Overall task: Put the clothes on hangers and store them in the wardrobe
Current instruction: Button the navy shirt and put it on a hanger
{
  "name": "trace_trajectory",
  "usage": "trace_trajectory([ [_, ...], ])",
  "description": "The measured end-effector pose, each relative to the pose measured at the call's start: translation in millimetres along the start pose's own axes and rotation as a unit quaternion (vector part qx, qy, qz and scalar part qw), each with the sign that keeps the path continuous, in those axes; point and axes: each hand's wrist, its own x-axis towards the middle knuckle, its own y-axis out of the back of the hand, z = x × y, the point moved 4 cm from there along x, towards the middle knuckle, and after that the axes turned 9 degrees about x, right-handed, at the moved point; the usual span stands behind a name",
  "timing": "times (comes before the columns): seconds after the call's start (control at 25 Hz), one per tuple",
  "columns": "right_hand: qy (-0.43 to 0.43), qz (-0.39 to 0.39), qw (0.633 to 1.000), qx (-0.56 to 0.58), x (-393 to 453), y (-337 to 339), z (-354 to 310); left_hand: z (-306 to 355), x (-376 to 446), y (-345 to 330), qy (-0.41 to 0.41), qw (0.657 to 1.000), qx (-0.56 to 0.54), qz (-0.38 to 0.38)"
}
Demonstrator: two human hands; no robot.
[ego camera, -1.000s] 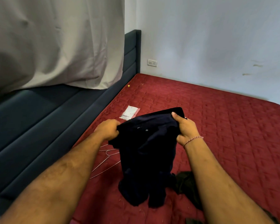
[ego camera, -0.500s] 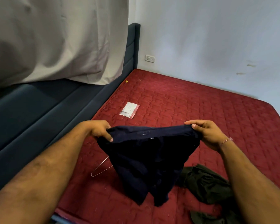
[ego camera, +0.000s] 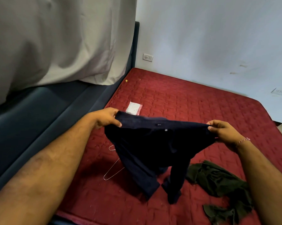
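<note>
Both bare forearms reach forward from bottom corners, spread wide. Left hand (ego camera: pixel 107 118) up at centre-left, knuckles toward camera, fingers curled under, thumb on top, grip pinched closed on fabric. Right hand (ego camera: pixel 223 132) at right, slightly lower, palm turned inward, fingers (ego camera: pixel 214 123) curled over, grip also closed on fabric. Right wrist bent, pink-white thread bracelet (ego camera: pixel 243 140) on it. Hands well apart, roughly level.

A red quilted mattress (ego camera: pixel 194 108) fills the frame's centre, bordered left by a dark blue padded headboard (ego camera: pixel 39 114); a white plastic packet (ego camera: pixel 133 108) lies mid-frame, a white wall socket (ego camera: pixel 148 57) above.
</note>
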Motion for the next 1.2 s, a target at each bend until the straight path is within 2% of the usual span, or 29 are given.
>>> trace_trajectory([
  [0.04,-0.001,0.012,1.000,-0.011,-2.6,-1.5,-2.2,-1.3,0.3,8.8,0.027,0.996,0.079,0.014],
  [0.08,0.002,0.031,0.999,-0.018,-5.3,-2.8,-5.5,-6.9,3.7,16.7,0.044,0.992,0.112,0.047],
  [0.12,0.006,0.051,0.999,-0.017,-7.3,-2.9,-9.3,-11.8,6.4,19.2,0.052,0.993,0.086,0.067],
  [0.2,0.026,0.095,0.995,-0.011,-9.4,0.5,-16.0,-15.5,3.6,13.3,0.028,0.989,-0.114,0.094],
  [0.24,0.044,0.119,0.992,-0.015,-10.1,4.8,-19.9,-14.1,2.0,10.1,0.003,0.977,-0.201,0.077],
  [0.28,0.054,0.130,0.990,-0.023,-11.1,9.5,-23.3,-9.5,0.0,9.6,-0.028,0.969,-0.240,0.053],
  [0.32,0.058,0.118,0.991,-0.026,-14.0,13.8,-26.7,-5.2,1.3,13.2,-0.058,0.976,-0.208,0.031],
  [0.4,0.036,0.036,0.998,0.020,-23.9,20.2,-34.0,1.1,10.8,27.9,-0.095,0.995,0.016,0.037],
  [0.48,-0.027,-0.062,0.996,0.054,-34.4,24.5,-33.8,7.8,20.2,48.6,-0.096,0.964,0.196,0.150],
  [0.52,-0.051,-0.103,0.993,0.028,-35.8,25.1,-31.2,13.2,20.3,58.3,-0.087,0.944,0.217,0.233],
  [0.6,-0.059,-0.138,0.982,-0.113,-27.7,33.9,-19.0,20.3,20.9,66.8,-0.073,0.910,0.187,0.363],
  [0.68,-0.044,-0.097,0.963,-0.246,-9.6,52.5,-2.8,30.2,28.8,57.0,-0.107,0.905,0.109,0.398],
  [0.72,-0.038,-0.066,0.959,-0.273,0.9,61.0,1.7,37.1,30.2,49.5,-0.128,0.906,0.064,0.399],
  [0.76,-0.035,-0.056,0.962,-0.267,8.1,65.9,5.6,43.7,30.2,42.3,-0.144,0.902,0.027,0.407],
  [0.84,-0.028,-0.051,0.978,-0.201,16.9,75.0,13.7,55.8,27.5,39.1,-0.157,0.895,0.025,0.418],
  [1.0,-0.044,-0.021,0.999,-0.023,20.7,105.9,29.4,72.3,24.3,45.3,-0.097,0.925,0.185,0.318],
  [1.04,-0.045,-0.010,0.999,0.012,22.2,115.5,31.6,75.2,20.4,47.3,-0.077,0.923,0.207,0.316],
  [1.12,-0.044,-0.029,0.995,0.079,24.8,128.1,36.8,84.6,9.5,48.1,-0.057,0.888,0.233,0.392],
  [1.2,-0.024,-0.075,0.995,0.060,29.3,131.2,38.0,96.6,-1.6,42.9,-0.059,0.848,0.212,0.482],
])
